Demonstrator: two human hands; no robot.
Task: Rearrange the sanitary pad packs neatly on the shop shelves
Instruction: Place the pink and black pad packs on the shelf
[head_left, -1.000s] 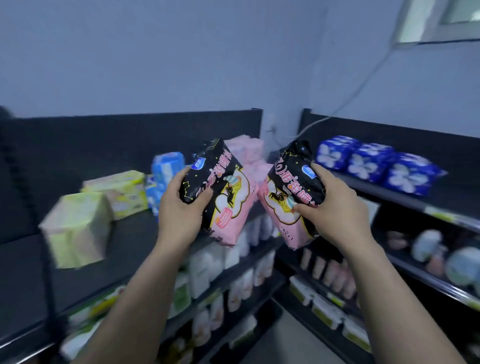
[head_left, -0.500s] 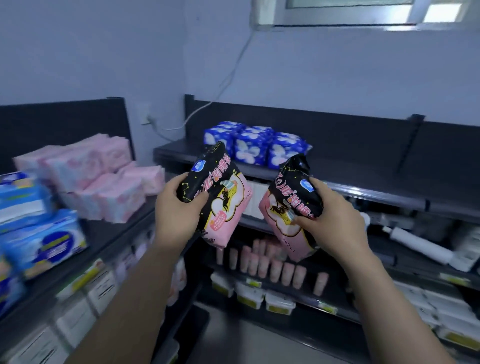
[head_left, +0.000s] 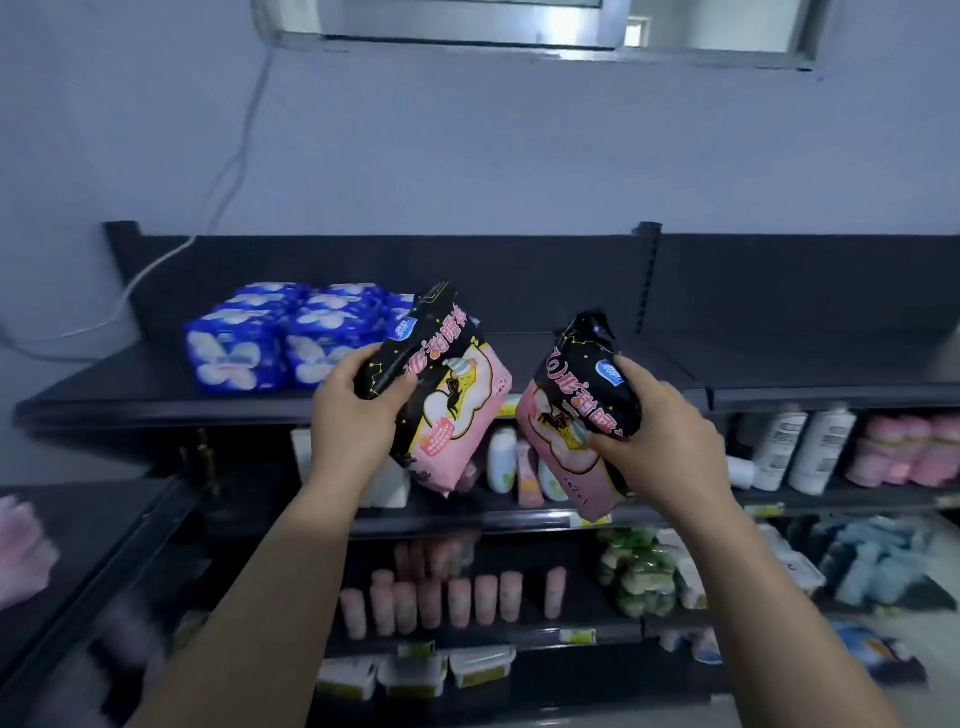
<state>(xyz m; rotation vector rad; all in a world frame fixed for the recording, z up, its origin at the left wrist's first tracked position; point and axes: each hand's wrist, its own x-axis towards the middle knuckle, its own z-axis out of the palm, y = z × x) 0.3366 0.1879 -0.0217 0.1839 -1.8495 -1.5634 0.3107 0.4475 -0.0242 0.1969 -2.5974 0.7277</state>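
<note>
My left hand (head_left: 353, 415) grips a black-and-pink sanitary pad pack (head_left: 452, 400) by its black upper part, tilted. My right hand (head_left: 660, 441) grips a second black-and-pink pack (head_left: 571, 415) of the same kind. Both packs hang in the air in front of the top black shelf (head_left: 753, 364). Several blue pad packs (head_left: 280, 343) with white flower prints stand grouped at the left of that shelf. The shelf's right part shows bare board.
Lower shelves hold white bottles (head_left: 802, 449), pink packs (head_left: 914, 449), pink tubes (head_left: 447, 597), green bags (head_left: 636, 577) and white boxes (head_left: 415, 673). A second shelf unit (head_left: 93, 519) with pink packs (head_left: 21, 551) stands at the left. A white cable (head_left: 228, 182) runs down the wall.
The view has swung right, from the left shelf unit to the back wall unit. Both hands kept their packs and now hold them in front of the top shelf beside the blue packs.
</note>
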